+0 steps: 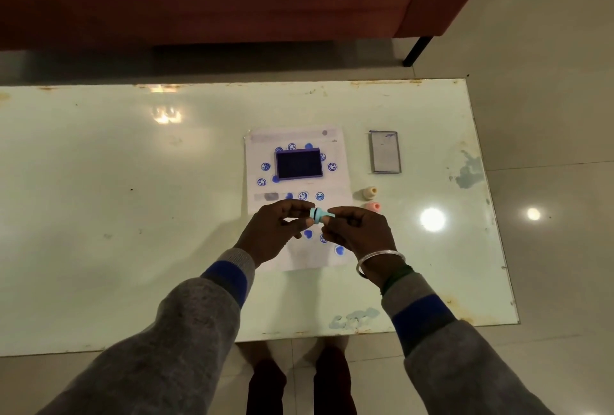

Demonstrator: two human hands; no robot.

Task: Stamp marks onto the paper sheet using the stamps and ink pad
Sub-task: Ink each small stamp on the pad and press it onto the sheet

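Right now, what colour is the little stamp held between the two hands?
Light blue-green; the stamp shows best in the head view.

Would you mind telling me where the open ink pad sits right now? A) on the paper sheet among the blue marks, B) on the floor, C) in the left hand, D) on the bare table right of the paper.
A: the ink pad lies on the upper part of the paper sheet, ringed by blue stamped marks, while both hands hold a blue stamp.
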